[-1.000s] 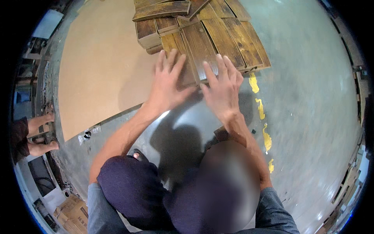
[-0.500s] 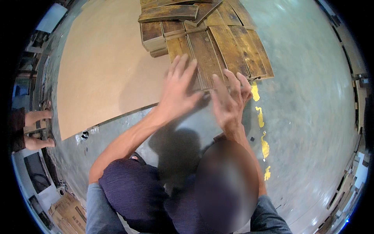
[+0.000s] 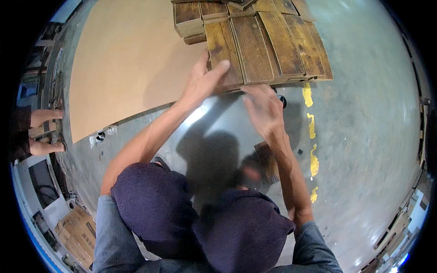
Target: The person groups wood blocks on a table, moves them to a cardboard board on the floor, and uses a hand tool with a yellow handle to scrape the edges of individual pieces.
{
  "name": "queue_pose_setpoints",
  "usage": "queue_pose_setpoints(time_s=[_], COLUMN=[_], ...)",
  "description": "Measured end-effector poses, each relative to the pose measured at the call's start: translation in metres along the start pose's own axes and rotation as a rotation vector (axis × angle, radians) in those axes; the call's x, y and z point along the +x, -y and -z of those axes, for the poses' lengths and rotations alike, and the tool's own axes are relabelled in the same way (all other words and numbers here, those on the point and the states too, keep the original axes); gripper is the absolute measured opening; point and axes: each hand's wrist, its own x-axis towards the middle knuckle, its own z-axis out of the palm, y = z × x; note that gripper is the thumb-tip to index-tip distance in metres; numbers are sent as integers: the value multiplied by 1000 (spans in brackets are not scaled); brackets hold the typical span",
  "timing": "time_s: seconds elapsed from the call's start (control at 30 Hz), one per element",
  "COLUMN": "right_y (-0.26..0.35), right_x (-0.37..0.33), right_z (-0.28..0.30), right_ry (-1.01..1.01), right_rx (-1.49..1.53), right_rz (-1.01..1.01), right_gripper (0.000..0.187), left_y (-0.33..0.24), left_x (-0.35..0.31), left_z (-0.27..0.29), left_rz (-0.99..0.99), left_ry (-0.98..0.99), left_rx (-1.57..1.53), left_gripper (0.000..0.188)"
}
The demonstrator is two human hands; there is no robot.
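Stacked brown wooden planks with a dark, weathered grain lie ahead of me, their near ends facing me. My left hand (image 3: 200,83) grips the near left plank (image 3: 221,43), thumb on its top face and fingers along its left side. At the near end of the adjoining plank (image 3: 251,50) is my right hand (image 3: 266,108), its fingertips against or just below the edge. Blur makes its grip unclear. Beside that hand, a small dark round object (image 3: 282,101) shows under the stack's front.
A large tan sheet (image 3: 120,68) covers the floor at left. A short wooden piece (image 3: 267,159) lies near my right foot. Broken yellow floor marks (image 3: 314,161) run down the right. Another person's legs (image 3: 45,118) and a cardboard box (image 3: 76,234) are at far left.
My left hand has come down from over the planks to the left plank's side. My right hand has dropped from the top to the near edge. The view has shifted, so the stack sits higher.
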Motion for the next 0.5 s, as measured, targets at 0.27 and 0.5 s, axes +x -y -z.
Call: queue_pose_setpoints(time_s=[0.27, 0.5], right_y=[-14, -33], right_x=[-45, -7], right_z=[-35, -55], right_ry=[380, 144], right_rx=[152, -30], right_rz=[-47, 30], right_gripper=[24, 23], left_y=[-3, -16], left_x=[-11, -9], left_z=[5, -15], left_rz=[210, 241], left_ry=[-28, -80], left_rx=[-56, -167], left_gripper=[71, 51])
